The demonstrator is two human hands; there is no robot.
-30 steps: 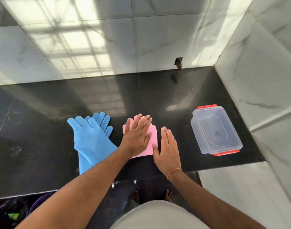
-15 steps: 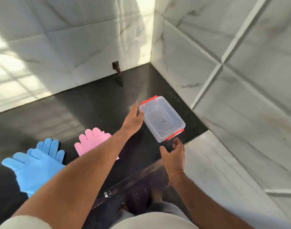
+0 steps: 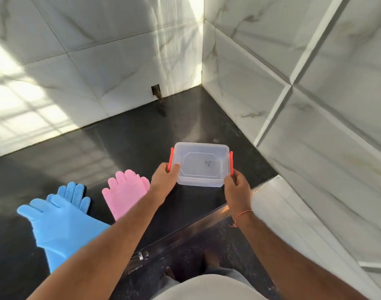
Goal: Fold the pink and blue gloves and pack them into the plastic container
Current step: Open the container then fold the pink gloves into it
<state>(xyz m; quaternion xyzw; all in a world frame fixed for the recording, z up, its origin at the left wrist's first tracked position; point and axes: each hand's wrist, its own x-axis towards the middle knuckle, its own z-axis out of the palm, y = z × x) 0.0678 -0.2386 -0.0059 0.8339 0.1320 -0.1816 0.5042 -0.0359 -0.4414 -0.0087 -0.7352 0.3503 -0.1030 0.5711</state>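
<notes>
A clear plastic container [image 3: 201,164] with red side clips is held over the black counter [image 3: 120,144]. My left hand [image 3: 164,177] grips its left side at the red clip. My right hand [image 3: 237,188] grips its right side at the other clip. The lid is on. The folded pink gloves [image 3: 124,194] lie flat on the counter just left of my left forearm. The blue gloves [image 3: 59,217] lie unfolded and stacked further left, cuffs toward the counter's front edge, partly covered by my left arm.
White marble-tiled walls meet in a corner behind and to the right of the counter. A small dark hole [image 3: 156,92] sits at the back wall's base. The counter's front edge [image 3: 196,226] runs diagonally below my hands; the floor and my feet lie beneath.
Both hands left the pink gloves and moved right to the container. It has been turned and gripped at both red clips, nearer the counter's front edge. The view swung right.
</notes>
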